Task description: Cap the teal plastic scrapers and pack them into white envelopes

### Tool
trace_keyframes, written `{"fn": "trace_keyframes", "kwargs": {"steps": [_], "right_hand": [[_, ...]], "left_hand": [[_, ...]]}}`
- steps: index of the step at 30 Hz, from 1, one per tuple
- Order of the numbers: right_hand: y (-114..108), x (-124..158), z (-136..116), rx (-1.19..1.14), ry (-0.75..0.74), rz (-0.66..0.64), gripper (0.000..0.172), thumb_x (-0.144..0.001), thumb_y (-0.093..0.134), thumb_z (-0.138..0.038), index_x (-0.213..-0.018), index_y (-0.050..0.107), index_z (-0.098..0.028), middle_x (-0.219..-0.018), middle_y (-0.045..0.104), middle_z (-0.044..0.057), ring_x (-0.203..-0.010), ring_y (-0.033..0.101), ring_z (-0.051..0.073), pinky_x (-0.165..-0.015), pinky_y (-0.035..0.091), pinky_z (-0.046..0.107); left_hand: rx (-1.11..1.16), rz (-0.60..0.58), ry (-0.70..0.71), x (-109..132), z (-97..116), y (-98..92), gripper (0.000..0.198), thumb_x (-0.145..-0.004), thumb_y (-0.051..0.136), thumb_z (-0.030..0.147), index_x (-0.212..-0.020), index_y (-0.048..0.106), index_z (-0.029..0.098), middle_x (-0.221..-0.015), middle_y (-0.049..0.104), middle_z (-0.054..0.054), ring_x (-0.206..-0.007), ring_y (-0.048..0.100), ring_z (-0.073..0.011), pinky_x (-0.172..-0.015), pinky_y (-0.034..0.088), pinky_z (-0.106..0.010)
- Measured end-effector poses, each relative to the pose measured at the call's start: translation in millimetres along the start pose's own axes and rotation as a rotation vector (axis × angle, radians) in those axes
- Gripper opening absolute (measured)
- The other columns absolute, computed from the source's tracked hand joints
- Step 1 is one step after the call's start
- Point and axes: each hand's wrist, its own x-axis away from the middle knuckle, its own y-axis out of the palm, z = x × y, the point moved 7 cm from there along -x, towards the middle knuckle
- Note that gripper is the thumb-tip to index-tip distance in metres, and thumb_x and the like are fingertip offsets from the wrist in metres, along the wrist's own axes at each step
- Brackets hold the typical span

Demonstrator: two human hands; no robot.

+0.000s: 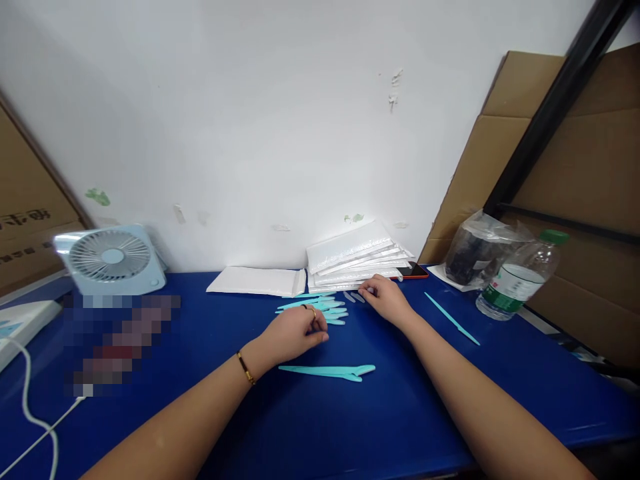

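Several turquoise eyebrow razors (336, 313) lie fanned in a pile on the blue table. My left hand (295, 335) is beside this pile and partly covers it, its fingers curled in; whatever they hold is hidden. Closer to me, a pair of turquoise eyebrow razors (325, 371) lies with the handles together and the tips spread. To the right of the pile, my right hand (386, 298) is closed at the fingertips, right next to small translucent slips (349, 297). Whether it grips one is too small to tell. Another single razor (453, 319) lies farther right.
White bubble mailers (350, 257) are stacked against the wall, with one flat mailer (255, 281) to their left. A phone (414, 270) is partly under the stack. A water bottle (517, 280) and a bagged dark item (467, 257) stand right; a fan (113, 257) stands left.
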Motion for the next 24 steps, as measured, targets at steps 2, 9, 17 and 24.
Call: {"fn": "trace_keyframes", "kwargs": {"steps": [2,9,17,24], "right_hand": [[8,-3,2,0.043,0.020,-0.019,0.018,-0.081,0.054,-0.032,-0.080,0.067,-0.020,-0.082,0.055,0.004,-0.073,0.053,0.015,-0.066,0.037,0.025],[29,-7,-6,0.029,0.008,-0.080,0.013,-0.075,0.062,-0.031,-0.074,0.064,-0.019,-0.085,0.051,0.003,-0.074,0.052,0.014,-0.068,0.039,0.024],[22,-1,-11,-0.045,-0.057,-0.147,0.005,-0.074,0.061,-0.023,-0.074,0.061,-0.018,-0.083,0.053,0.003,-0.074,0.051,0.014,-0.068,0.040,0.025],[-19,14,-48,-0.131,-0.334,0.031,0.010,-0.087,0.047,-0.025,-0.085,0.056,-0.020,-0.080,0.056,0.004,-0.072,0.052,0.014,-0.066,0.042,0.025]], "left_hand": [[0.018,-0.136,0.071,5,11,9.7,0.026,-0.071,0.063,0.044,-0.087,0.065,0.023,-0.082,0.062,0.000,-0.074,0.056,-0.0146,-0.061,0.039,-0.023],[0.031,-0.199,0.075,9,19,19.5,0.014,-0.075,0.058,0.034,-0.077,0.065,0.023,-0.071,0.063,0.002,-0.063,0.053,-0.0122,-0.051,0.032,-0.022],[0.286,-0.002,-0.062,-3,-7,6.0,0.023,-0.086,0.036,0.036,-0.091,0.053,0.019,-0.074,0.059,0.000,-0.064,0.053,-0.0123,-0.060,0.041,-0.022],[0.263,0.168,-0.138,-10,-41,-8.3,0.030,-0.087,0.030,0.037,-0.078,0.052,0.018,-0.078,0.058,0.000,-0.071,0.051,-0.0139,-0.067,0.040,-0.025]]}}
